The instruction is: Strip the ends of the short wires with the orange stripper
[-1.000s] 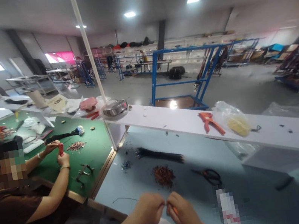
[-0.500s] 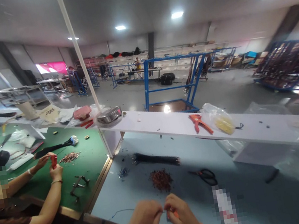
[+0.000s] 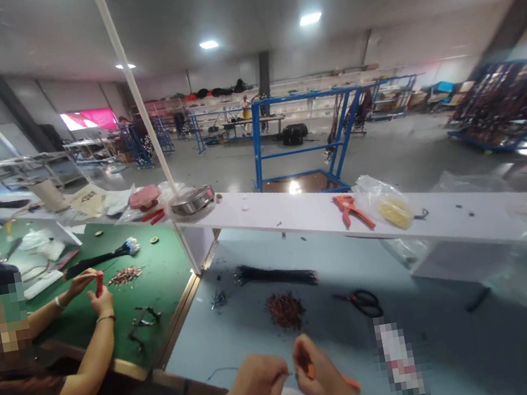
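Low in the view, my left hand [image 3: 260,381] pinches a thin dark wire [image 3: 222,370], which trails out on its left over the table edge. Just to the right, my right hand [image 3: 320,377] is closed around an orange-handled hand tool [image 3: 351,382]. Most of that tool is hidden by the palm, so its kind is unclear. The fingertips of both hands are close together with a small gap. Beyond them lies a pile of small reddish-brown pieces [image 3: 285,311], and behind it a bundle of black wires [image 3: 276,275].
Black-handled scissors [image 3: 365,302] lie to the right on the blue table. Small blue scraps [image 3: 218,299] are at the left. Orange pliers [image 3: 353,212] and a bag of yellow pieces [image 3: 391,210] rest on the white shelf [image 3: 296,212]. At left, a co-worker's hands [image 3: 101,295] hold a red tool.
My right hand has tilted and moved slightly right, showing more of the orange tool. A slightly wider gap separates my hands. The camera view has shifted a little.
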Demonstrator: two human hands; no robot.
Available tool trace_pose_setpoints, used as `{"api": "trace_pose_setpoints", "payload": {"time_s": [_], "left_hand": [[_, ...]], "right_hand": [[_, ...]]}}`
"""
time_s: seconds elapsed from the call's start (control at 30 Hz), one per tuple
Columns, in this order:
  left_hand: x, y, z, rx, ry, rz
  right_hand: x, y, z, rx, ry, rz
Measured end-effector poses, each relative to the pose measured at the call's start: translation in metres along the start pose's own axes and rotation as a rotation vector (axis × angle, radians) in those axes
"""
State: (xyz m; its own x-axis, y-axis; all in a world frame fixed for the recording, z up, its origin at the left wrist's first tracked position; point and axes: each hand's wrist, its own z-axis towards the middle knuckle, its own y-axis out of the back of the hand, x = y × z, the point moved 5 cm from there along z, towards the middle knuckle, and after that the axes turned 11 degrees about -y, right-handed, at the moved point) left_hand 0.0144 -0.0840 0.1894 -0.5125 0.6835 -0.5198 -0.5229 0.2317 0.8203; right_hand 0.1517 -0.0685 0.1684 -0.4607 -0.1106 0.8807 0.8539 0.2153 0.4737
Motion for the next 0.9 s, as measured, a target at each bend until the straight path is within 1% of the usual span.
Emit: {"api": "trace_pose_setpoints", "payload": {"time_s": [0.03,0.07,0.1,0.13,0.17,0.2,0.23,0.27,0.3,0.33,0.37,0.43,0.5,0.53,0.6,0.67,0.77,0.83,0.9], "left_hand": [[0.000,0.005,-0.003,-0.019,0.003,0.015],[0.001,0.013,-0.008,-0.042,0.017,0.037],[0.003,0.022,-0.014,-0.074,0.050,0.040],[0.007,0.034,-0.021,-0.131,0.100,0.043],[0.011,0.047,-0.029,-0.210,0.166,0.045],[0.016,0.057,-0.036,-0.246,0.225,0.046],[0.022,0.066,-0.042,-0.267,0.286,0.057],[0.026,0.072,-0.046,-0.281,0.333,0.072],[0.028,0.075,-0.048,-0.290,0.353,0.077],[0.029,0.074,-0.048,-0.293,0.354,0.067],[0.028,0.072,-0.046,-0.292,0.352,0.058],[0.021,0.062,-0.042,-0.284,0.328,0.024],[0.013,0.050,-0.037,-0.281,0.300,-0.011],[0.009,0.045,-0.035,-0.281,0.286,-0.025],[0.005,0.039,-0.032,-0.278,0.267,-0.040],[0.004,0.039,-0.032,-0.273,0.266,-0.037],[0.006,0.043,-0.034,-0.276,0.289,-0.027],[0.008,0.045,-0.035,-0.283,0.311,-0.023],[0.009,0.045,-0.034,-0.285,0.327,-0.021]], "right_hand": [[-0.002,0.010,0.003,-0.030,0.006,-0.016],[-0.005,0.026,0.006,-0.108,0.005,-0.037],[-0.011,0.048,0.008,-0.235,-0.031,-0.049],[-0.020,0.069,0.009,-0.323,-0.075,-0.041],[-0.031,0.087,0.011,-0.354,-0.125,-0.037],[-0.044,0.101,0.012,-0.363,-0.176,-0.035],[-0.059,0.111,0.011,-0.356,-0.224,-0.036],[-0.075,0.116,0.011,-0.340,-0.270,-0.039],[-0.091,0.114,0.010,-0.319,-0.316,-0.043],[-0.106,0.106,0.008,-0.295,-0.362,-0.052],[-0.120,0.094,0.007,-0.273,-0.409,-0.065],[-0.142,0.061,0.010,-0.220,-0.491,-0.092],[-0.157,0.027,0.020,-0.166,-0.534,-0.107],[-0.162,0.014,0.028,-0.145,-0.544,-0.110],[-0.169,-0.004,0.048,-0.105,-0.541,-0.103],[-0.175,-0.011,0.067,-0.070,-0.524,-0.088],[-0.184,-0.008,0.083,-0.041,-0.512,-0.071],[-0.191,-0.004,0.084,-0.048,-0.530,-0.076],[-0.200,0.001,0.078,-0.072,-0.566,-0.097]]}}
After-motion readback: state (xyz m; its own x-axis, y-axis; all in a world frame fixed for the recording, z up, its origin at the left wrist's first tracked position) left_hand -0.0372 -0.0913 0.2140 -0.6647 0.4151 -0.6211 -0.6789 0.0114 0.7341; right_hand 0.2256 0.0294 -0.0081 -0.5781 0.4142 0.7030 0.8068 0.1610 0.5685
